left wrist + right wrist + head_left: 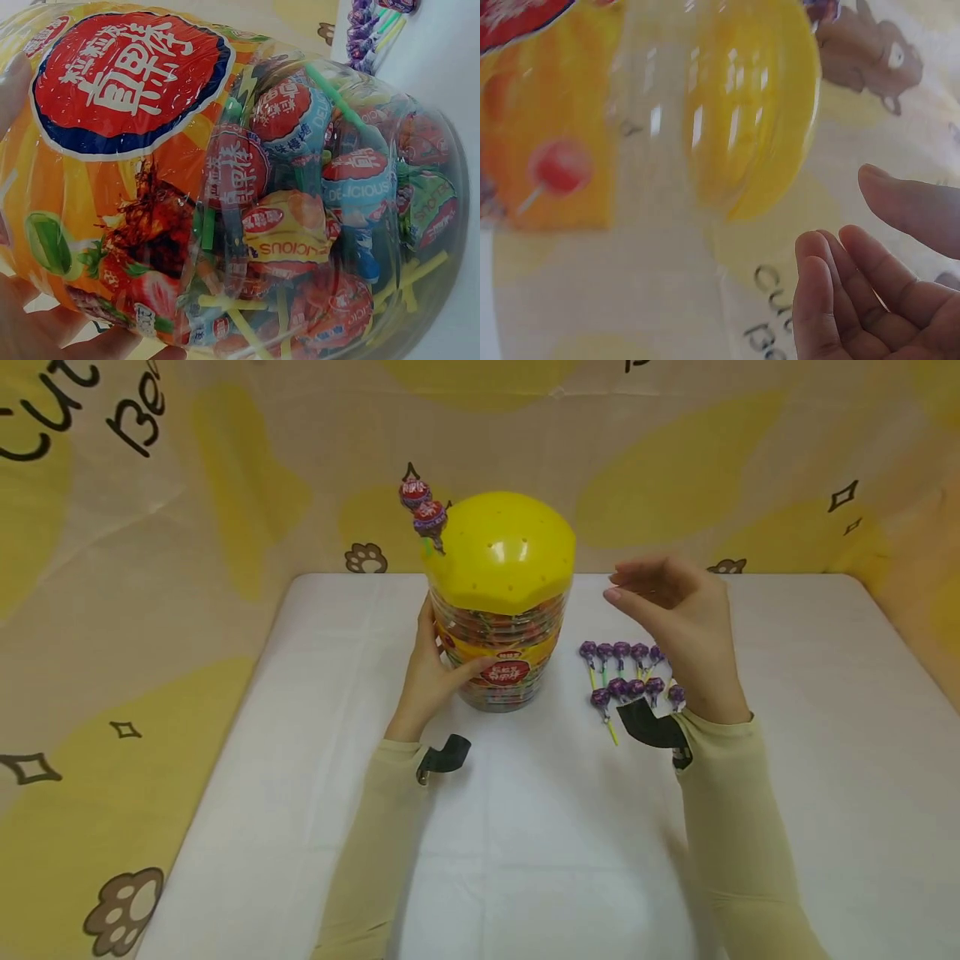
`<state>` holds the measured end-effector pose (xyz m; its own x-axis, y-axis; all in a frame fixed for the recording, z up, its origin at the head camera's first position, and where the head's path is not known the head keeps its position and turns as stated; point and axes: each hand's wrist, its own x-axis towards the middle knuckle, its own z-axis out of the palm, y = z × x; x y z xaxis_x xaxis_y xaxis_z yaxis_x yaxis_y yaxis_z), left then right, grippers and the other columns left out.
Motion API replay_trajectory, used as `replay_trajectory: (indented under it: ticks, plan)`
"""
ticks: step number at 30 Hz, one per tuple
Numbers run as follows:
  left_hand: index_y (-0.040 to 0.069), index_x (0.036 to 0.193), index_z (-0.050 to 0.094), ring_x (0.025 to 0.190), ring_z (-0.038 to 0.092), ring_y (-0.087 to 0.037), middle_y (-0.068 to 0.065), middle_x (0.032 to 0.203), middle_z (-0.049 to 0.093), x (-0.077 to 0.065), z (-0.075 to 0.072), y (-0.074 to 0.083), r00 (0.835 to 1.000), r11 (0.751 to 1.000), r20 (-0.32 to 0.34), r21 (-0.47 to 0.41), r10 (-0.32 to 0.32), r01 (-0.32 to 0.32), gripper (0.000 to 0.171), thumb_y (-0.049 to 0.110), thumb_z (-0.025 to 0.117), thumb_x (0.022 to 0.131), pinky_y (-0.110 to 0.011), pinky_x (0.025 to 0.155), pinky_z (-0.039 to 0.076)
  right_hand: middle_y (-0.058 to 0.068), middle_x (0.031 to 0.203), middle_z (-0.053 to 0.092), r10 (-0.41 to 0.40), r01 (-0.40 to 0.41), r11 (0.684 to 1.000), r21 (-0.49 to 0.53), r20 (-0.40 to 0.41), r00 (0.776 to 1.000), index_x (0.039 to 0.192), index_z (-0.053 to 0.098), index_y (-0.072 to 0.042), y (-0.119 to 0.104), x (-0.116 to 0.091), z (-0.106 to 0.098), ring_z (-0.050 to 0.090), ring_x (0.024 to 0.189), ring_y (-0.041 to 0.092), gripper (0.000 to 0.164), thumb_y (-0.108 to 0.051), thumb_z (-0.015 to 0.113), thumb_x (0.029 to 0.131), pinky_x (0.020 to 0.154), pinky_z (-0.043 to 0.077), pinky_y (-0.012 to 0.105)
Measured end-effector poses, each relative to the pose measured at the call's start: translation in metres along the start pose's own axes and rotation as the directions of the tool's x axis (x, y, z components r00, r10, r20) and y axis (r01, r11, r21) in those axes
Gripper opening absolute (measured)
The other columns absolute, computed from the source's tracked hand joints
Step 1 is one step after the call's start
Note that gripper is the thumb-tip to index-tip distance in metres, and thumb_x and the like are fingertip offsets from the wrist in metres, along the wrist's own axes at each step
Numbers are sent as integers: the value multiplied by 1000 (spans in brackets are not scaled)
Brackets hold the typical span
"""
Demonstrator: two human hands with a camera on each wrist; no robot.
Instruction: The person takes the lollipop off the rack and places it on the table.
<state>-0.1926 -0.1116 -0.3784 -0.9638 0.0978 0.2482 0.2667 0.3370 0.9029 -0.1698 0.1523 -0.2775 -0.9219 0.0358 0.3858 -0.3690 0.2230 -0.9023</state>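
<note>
A clear plastic candy jar [517, 635] with a bulging yellow lid [510, 552] stands tilted on the table. My left hand [438, 681] grips its lower left side, thumb across the front label. Through the clear wall, wrapped lollipops [292, 232] fill the jar in the left wrist view. Two purple-and-red lollipops [430, 518] stick up at the lid's left edge. To the right of the lid, my right hand [682, 618] hovers with fingers bent loosely and thumb apart, nothing between them. The right wrist view shows this hand [885, 292] apart from the lid.
Two rows of purple-wrapped lollipops [622, 650] lie on the white table [525, 877] right of the jar, partly hidden by my right hand and wrist strap [648, 724]. A yellow patterned cloth [675, 468] hangs behind the table.
</note>
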Motion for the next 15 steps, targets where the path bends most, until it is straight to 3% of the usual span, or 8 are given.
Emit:
replay_trajectory:
  ticks: [8,15]
  plan:
    - [20,152,2,138,24,-26,-7,154,19,0,0,-1,1000,1000,0,8,8,-8,104,22,77,80,-49,110,28,10,100,65,-83,77,995,68,87,993,103,67,1,-33,9,27,61,91,23,22,-4,72,82,85,52,25]
    - [22,152,1,138,24,-26,-6,154,19,0,0,-1,1000,1000,4,13,6,-6,103,22,76,81,-50,110,28,10,97,66,-185,173,980,93,133,974,100,65,7,-50,17,53,62,86,21,22,-1,72,81,79,54,27]
